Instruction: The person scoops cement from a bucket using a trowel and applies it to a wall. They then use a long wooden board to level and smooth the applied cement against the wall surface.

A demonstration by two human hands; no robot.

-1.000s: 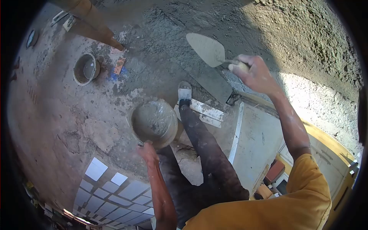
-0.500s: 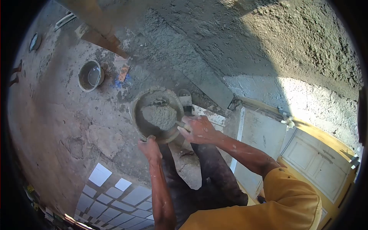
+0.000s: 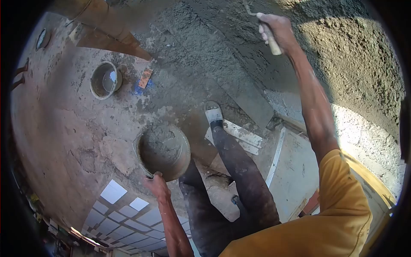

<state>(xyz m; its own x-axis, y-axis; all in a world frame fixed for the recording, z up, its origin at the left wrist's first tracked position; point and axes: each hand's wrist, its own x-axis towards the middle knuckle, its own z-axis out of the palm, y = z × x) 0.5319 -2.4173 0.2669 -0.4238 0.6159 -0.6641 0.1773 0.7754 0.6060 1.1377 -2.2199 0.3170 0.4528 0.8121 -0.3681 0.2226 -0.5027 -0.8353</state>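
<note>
Below the head camera, the left hand [image 3: 157, 187] has its grip closed on the rim of a bucket [image 3: 184, 157] holding grey mortar [image 3: 160, 140]; the right hand's [image 3: 277, 33] grip encloses a trowel handle [image 3: 275, 49] near the rough wall [image 3: 355, 73].

The wall [image 3: 355, 64] is coarse and pitted, a matt, gritty plaster. Mortar [image 3: 160, 143] looks damp and lumpy inside the bucket [image 3: 177, 172], apparently dull plastic smeared with cement. The trowel [image 3: 275, 48] has a smooth handle, seemingly wood, and a thin metal neck. The shirt [image 3: 299, 231] is matt cloth, the trousers [image 3: 248, 184] stained cloth. The floor [image 3: 68, 137] is rough, worn concrete.
</note>
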